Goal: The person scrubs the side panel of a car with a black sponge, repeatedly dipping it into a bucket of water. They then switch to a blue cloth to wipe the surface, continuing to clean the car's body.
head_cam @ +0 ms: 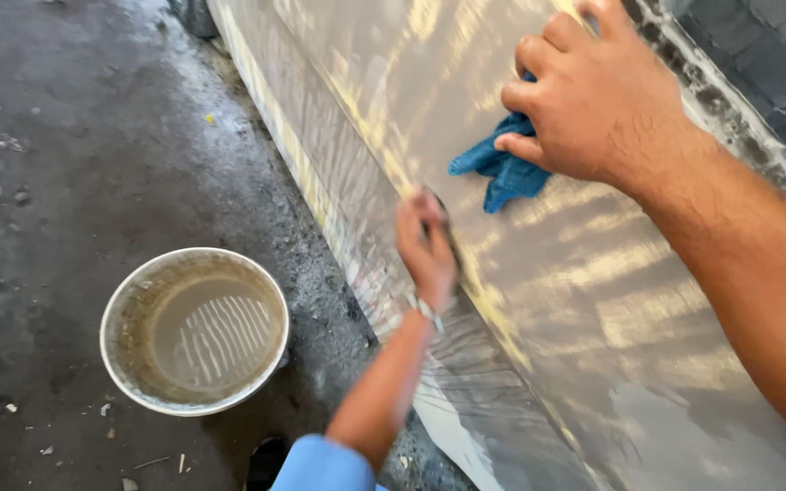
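The right hand (593, 95) presses a crumpled blue cloth (502, 168) flat against a large pale panel (593, 300) that slopes from far left to near right; its fingers are curled together over the cloth, which sticks out below the knuckles. The left hand (427, 245), blurred, sits lower and to the left, close to the panel's left edge, gripping something dark and flat against the surface; what it is cannot be told. Its fingers are closed around it, and a band (428, 312) shows at the wrist.

The panel's left edge runs diagonally down the scene, and dark, gritty floor (93, 136) begins right beside it. On that floor, near and left of the left forearm, stands a round metal basin (120, 309) of murky water, well apart from the panel edge. Bare floor stretches far and left of the basin, with small bits of debris scattered on it.
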